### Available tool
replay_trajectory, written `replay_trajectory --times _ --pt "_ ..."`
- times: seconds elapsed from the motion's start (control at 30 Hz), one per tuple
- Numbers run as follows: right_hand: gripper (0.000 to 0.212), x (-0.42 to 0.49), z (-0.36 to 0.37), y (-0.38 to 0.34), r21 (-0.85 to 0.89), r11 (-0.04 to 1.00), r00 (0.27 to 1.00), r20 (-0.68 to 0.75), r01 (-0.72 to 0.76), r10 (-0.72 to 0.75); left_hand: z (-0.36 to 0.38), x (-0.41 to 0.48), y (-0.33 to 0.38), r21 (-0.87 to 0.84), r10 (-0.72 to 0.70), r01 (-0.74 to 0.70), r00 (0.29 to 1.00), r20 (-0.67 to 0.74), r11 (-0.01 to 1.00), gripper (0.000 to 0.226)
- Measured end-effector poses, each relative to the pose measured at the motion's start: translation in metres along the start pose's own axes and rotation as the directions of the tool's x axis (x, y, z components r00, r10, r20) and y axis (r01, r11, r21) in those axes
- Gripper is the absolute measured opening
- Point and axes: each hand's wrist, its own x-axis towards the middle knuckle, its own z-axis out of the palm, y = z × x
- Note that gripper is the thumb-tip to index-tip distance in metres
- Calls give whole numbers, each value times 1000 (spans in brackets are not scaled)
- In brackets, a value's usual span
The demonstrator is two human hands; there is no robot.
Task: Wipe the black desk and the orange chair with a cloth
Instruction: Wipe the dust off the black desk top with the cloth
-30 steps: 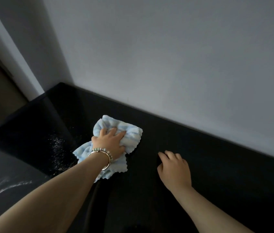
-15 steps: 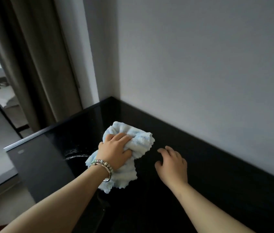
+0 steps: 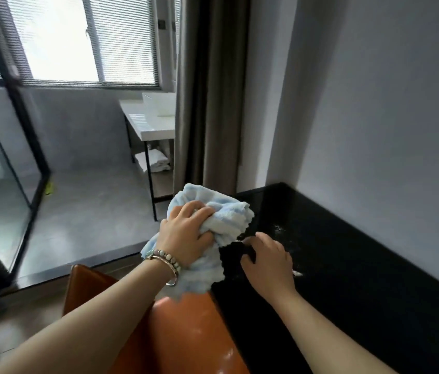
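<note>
Far left, a glass door (image 3: 2,184) stands before a bright window (image 3: 78,36). Down low, the orange chair (image 3: 186,333) sits tucked against the tabletop's left end. Above it, the left grip (image 3: 186,236), beaded bracelet (image 3: 168,261) at the wrist, is clenched around the bunched blue cloth (image 3: 229,214). The cloth sits at the tabletop's left edge, its tail hanging over the chair. Just beside it, the right grip (image 3: 269,260) is released, fingers loosely bent, resting on the black tabletop (image 3: 361,265) and holding nothing. White specks (image 3: 277,228) dot the surface near it. A grey wall (image 3: 388,103) backs the tabletop.
</note>
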Motion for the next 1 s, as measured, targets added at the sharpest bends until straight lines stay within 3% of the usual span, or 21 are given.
replay_trajectory --times 0.47,0.67,1.0 --pt "42 -19 123 -295 28 989 989 -4 145 -145 -185 -91 -249 158 -95 97 995 -25 983 71" --pt "43 16 165 -350 37 987 986 34 159 -160 -203 -82 -325 171 -155 164 986 -60 972 67" --pt "38 172 229 -386 45 995 995 34 94 -96 -164 38 -435 209 -75 70 997 14 975 67"
